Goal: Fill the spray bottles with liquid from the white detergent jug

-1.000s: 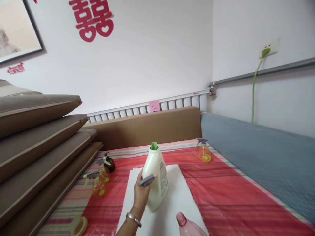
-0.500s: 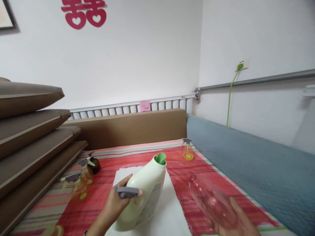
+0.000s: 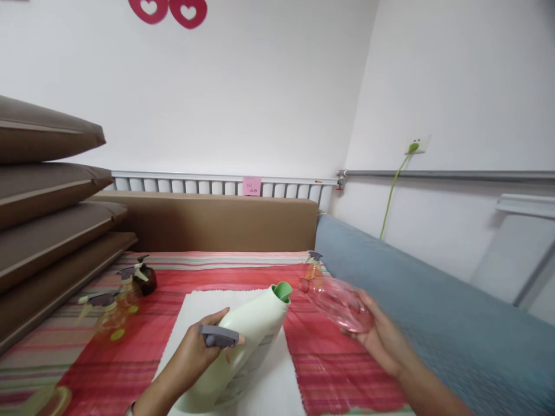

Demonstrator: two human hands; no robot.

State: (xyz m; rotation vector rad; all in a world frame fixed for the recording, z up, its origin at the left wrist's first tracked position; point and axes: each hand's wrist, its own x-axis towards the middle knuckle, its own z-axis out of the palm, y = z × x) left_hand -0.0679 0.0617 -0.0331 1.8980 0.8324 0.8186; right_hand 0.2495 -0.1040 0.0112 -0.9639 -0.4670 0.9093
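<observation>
My left hand (image 3: 191, 358) grips a white detergent bottle (image 3: 243, 341) with a green spout, tilted to the right. The same hand also pinches a grey spray-trigger cap (image 3: 217, 336) against the bottle. My right hand (image 3: 381, 341) holds a clear pink bottle (image 3: 338, 300) lying almost level, its open neck pointing left, close to the green spout. Both bottles hover over a white cloth (image 3: 203, 306) spread on a red striped sheet (image 3: 338, 364).
Several small spray bottles (image 3: 113, 318) and a dark pump bottle (image 3: 145, 277) stand at the left. Another orange spray bottle (image 3: 313, 266) stands behind the pink bottle. Stacked brown cushions (image 3: 47, 219) rise at the left, a blue mattress (image 3: 433, 312) lies at the right.
The white bottle went from upright to tilted right. My right hand lifted the pink bottle from the bottom edge up to the spout, turning it level. The camera swung right.
</observation>
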